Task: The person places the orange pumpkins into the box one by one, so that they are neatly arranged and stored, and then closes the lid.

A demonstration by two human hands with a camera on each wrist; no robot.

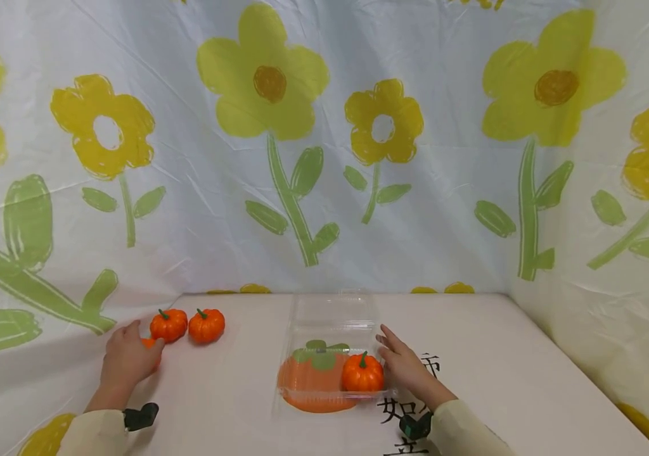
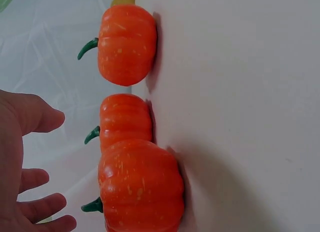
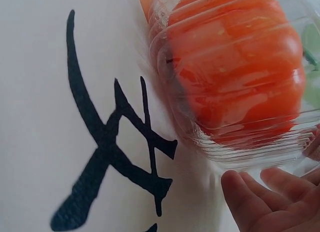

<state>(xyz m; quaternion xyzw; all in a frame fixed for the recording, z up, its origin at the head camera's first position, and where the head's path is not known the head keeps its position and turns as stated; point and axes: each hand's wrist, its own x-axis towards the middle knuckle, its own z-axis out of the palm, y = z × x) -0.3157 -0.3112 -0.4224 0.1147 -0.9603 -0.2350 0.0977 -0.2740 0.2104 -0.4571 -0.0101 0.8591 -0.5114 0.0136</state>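
Over the nearest of three small orange pumpkins at the left, my left hand (image 1: 129,356) hovers with fingers spread. In the left wrist view this pumpkin (image 2: 142,184) stands just off the fingertips, its green stem pointing toward the hand. Behind it sit the other two, one pumpkin (image 1: 168,325) close by and another pumpkin (image 1: 206,326) to its right. A clear plastic clamshell box (image 1: 333,326) lies with its lid raised at the back. One pumpkin (image 1: 362,373) rests in the box's right front part. My right hand (image 1: 407,366) is at the box's right side, fingers extended by its ridged wall.
The white tablecloth (image 1: 233,392) carries a printed orange persimmon (image 1: 315,380) under the box and black characters (image 1: 395,408) to its right. Flower-printed curtains (image 1: 416,240) enclose the table at the back and sides.
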